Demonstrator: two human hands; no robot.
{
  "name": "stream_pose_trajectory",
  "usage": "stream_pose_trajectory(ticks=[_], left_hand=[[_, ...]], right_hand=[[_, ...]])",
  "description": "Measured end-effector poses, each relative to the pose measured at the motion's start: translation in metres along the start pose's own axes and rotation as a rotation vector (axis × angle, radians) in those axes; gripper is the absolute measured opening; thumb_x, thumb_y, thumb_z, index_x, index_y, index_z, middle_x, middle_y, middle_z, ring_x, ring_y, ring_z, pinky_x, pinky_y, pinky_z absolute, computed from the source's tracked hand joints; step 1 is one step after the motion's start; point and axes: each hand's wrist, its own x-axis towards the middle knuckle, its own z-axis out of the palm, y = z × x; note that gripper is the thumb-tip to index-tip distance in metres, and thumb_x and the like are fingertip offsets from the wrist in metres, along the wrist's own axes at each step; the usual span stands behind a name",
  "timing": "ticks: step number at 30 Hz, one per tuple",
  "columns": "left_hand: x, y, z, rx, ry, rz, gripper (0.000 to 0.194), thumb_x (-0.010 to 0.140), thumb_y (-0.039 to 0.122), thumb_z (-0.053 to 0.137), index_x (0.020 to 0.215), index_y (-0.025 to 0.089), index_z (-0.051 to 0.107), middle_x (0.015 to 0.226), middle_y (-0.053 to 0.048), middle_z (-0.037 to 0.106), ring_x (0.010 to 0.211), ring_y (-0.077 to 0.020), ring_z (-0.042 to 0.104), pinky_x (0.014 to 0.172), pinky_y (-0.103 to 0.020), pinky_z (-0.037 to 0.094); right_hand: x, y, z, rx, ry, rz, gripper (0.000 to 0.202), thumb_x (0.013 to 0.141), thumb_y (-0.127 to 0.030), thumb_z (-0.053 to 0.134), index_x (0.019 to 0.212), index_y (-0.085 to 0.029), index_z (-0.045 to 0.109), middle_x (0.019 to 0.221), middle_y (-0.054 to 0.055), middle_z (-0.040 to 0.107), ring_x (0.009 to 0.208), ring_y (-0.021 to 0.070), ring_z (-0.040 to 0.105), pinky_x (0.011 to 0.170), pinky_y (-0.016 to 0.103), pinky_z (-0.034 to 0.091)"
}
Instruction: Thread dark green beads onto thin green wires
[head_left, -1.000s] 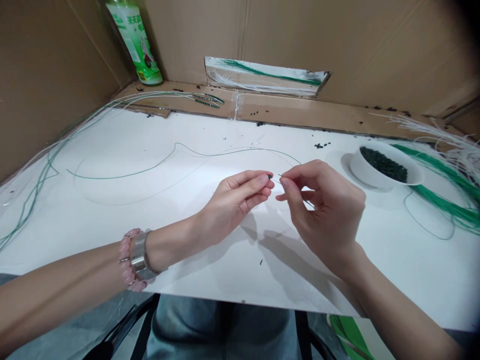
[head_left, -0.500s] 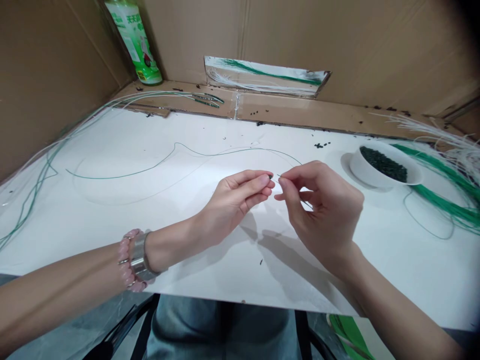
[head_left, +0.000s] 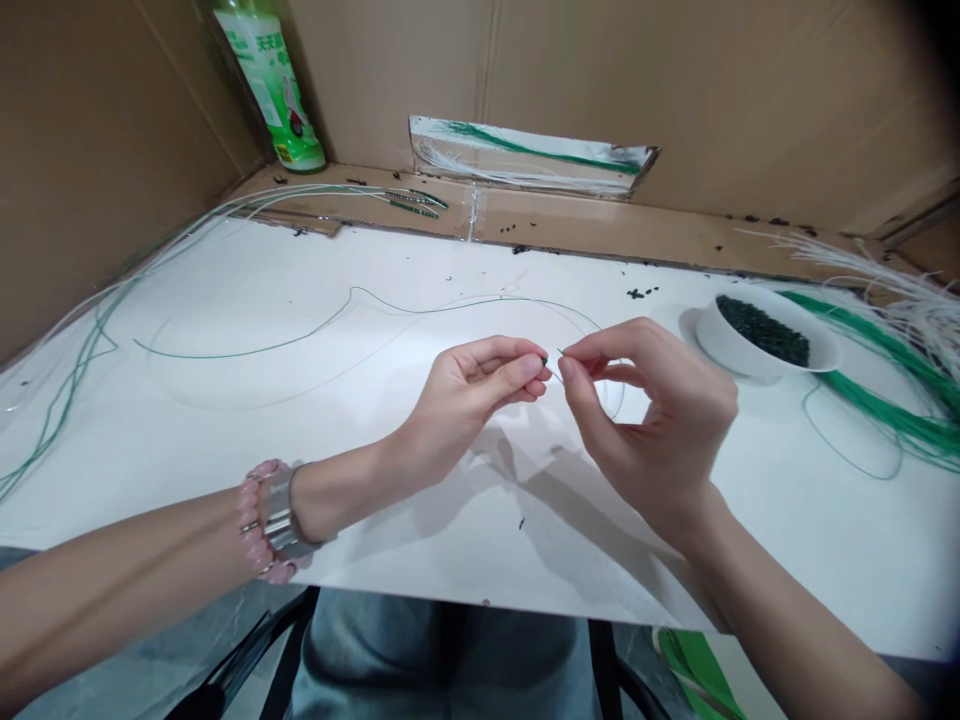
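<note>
Between the thumb and fingertips of my left hand (head_left: 480, 388) is a small dark green bead (head_left: 544, 361); most of it is hidden by the fingers. My right hand (head_left: 652, 420) pinches a thin green wire (head_left: 315, 332), whose tip pokes up just above the thumb and forefinger. The fingertips of both hands are close together but apart, over the middle of the white tabletop (head_left: 435, 545). From behind the right hand the wire curves back across the table to the left. Whether the bead sits on the wire cannot be made out.
A white bowl (head_left: 823, 350) of dark green beads stands at the right, beside green wire bundles (head_left: 885, 405) and white strands (head_left: 900, 265). Beaded strands (head_left: 416, 200) lie at the back left, near a green bottle (head_left: 274, 90). Loose beads (head_left: 641, 293) are scattered; cardboard walls (head_left: 570, 70) surround the table.
My right hand has shifted slightly right, and its middle finger now shows more beneath the forefinger. My left hand still pinches the bead in nearly the same place.
</note>
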Motion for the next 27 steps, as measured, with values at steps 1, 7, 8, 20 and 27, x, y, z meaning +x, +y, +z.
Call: stream_pose_trajectory(ticks=[1, 7, 8, 20, 27], left_hand=[[0.0001, 0.0, -0.0002, -0.002, -0.004, 0.005, 0.007, 0.078, 0.023, 0.066, 0.078, 0.016, 0.069, 0.07, 0.001, 0.064, 0.067, -0.0061, 0.058, 0.07, -0.017, 0.046], [-0.0001, 0.0, -0.0004, 0.026, -0.003, 0.024, 0.007, 0.079, 0.023, 0.065, 0.078, 0.017, 0.068, 0.068, 0.002, 0.062, 0.067, -0.006, 0.057, 0.07, -0.017, 0.046], [-0.0002, 0.0, -0.0004, 0.038, 0.001, 0.031, 0.007, 0.079, 0.023, 0.065, 0.078, 0.017, 0.068, 0.068, 0.002, 0.062, 0.067, -0.0062, 0.057, 0.07, -0.018, 0.046], [0.0018, 0.0015, -0.0017, 0.182, 0.014, 0.132, 0.005, 0.076, 0.022, 0.067, 0.076, 0.017, 0.068, 0.07, 0.001, 0.064, 0.065, -0.0083, 0.058, 0.067, -0.021, 0.045], [0.0012, 0.0025, -0.0005, 0.203, 0.021, 0.146, 0.005, 0.076, 0.023, 0.067, 0.076, 0.017, 0.068, 0.069, 0.001, 0.064, 0.065, -0.0086, 0.058, 0.067, -0.021, 0.045]], right_hand=[[0.0007, -0.0003, -0.0012, -0.004, -0.007, -0.005, 0.013, 0.075, -0.008, 0.058, 0.073, -0.021, 0.057, 0.067, 0.0, 0.061, 0.06, 0.0113, 0.054, 0.052, 0.025, 0.051], [0.0019, -0.0013, -0.0037, -0.036, -0.05, -0.014, 0.013, 0.072, -0.008, 0.059, 0.066, -0.02, 0.058, 0.06, -0.001, 0.059, 0.055, 0.0111, 0.053, 0.049, 0.025, 0.045], [0.0019, -0.0014, -0.0036, -0.043, -0.05, -0.011, 0.013, 0.072, -0.008, 0.058, 0.065, -0.02, 0.058, 0.06, -0.001, 0.059, 0.055, 0.0111, 0.053, 0.049, 0.025, 0.044], [0.0021, -0.0008, -0.0024, 0.01, -0.06, 0.045, 0.014, 0.07, -0.007, 0.06, 0.065, -0.02, 0.059, 0.06, -0.001, 0.059, 0.054, 0.0109, 0.053, 0.049, 0.025, 0.047], [0.002, -0.0025, -0.0031, 0.244, -0.105, 0.259, 0.015, 0.069, -0.004, 0.061, 0.067, -0.019, 0.06, 0.063, -0.002, 0.061, 0.055, 0.0088, 0.054, 0.05, 0.021, 0.052]])
